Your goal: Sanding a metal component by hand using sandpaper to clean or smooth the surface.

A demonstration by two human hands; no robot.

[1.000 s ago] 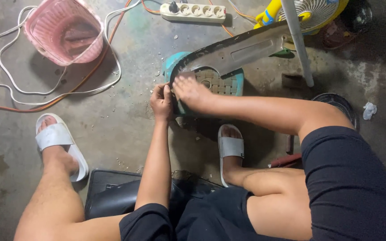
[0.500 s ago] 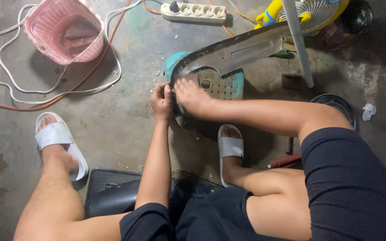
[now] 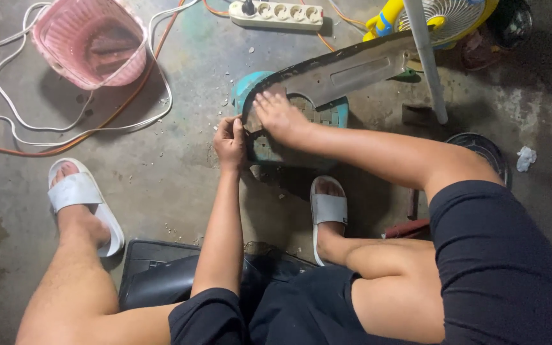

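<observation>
Curved grey metal panel point(image 3: 346, 70) lying across a teal plastic stool point(image 3: 327, 115) on the concrete floor point(image 3: 161, 179), its lower end just ahead of the seated person. Right hand point(image 3: 278, 115) pressed flat on the panel's lower end, fingers spread wide. Left hand point(image 3: 230, 139) closed in a pinch on the panel's left edge, touching it beside the right hand. White sandals on both feet: left sandal point(image 3: 84, 198) well apart to the left, right sandal point(image 3: 328, 211) just below the stool. Farther out, a pink plastic basket point(image 3: 91, 41) at upper left, ringed by a white cable point(image 3: 7, 121) and an orange cable point(image 3: 116, 115). White power strip point(image 3: 279, 14) near the top edge; small fan point(image 3: 448, 16) at upper right.
</observation>
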